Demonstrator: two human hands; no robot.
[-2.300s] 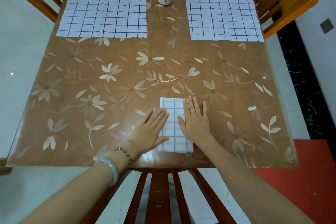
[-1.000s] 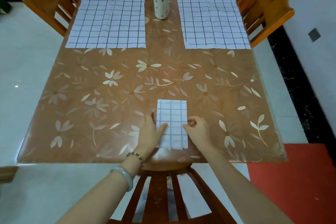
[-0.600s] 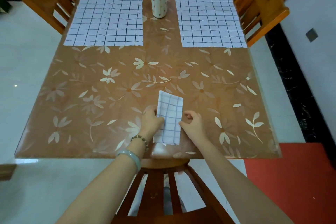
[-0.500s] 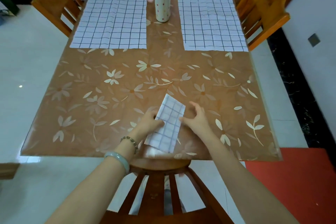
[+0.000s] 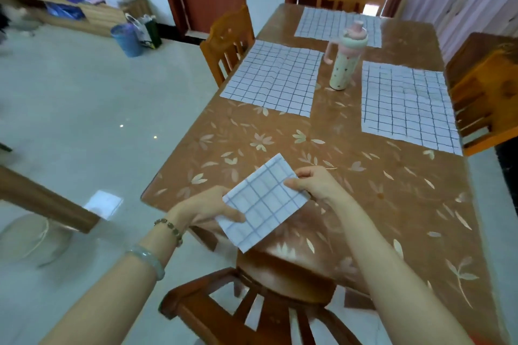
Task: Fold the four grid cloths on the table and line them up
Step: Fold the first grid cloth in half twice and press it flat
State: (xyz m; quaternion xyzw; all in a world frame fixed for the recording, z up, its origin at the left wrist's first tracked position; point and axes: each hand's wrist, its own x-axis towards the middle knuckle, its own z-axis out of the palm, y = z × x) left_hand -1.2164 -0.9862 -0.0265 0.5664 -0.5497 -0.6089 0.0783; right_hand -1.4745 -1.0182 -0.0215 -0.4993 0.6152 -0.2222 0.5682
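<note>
I am holding the folded grid cloth just above the near edge of the desk, my left hand pinching its lower left edge, my right hand gripping its right side, three unfolded grid cloths lying flat farther back around a bottle

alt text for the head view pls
A person's left hand and right hand hold a folded grid cloth over the near edge of a flowered table. Three unfolded grid cloths lie flat farther back around an upright bottle.
</note>
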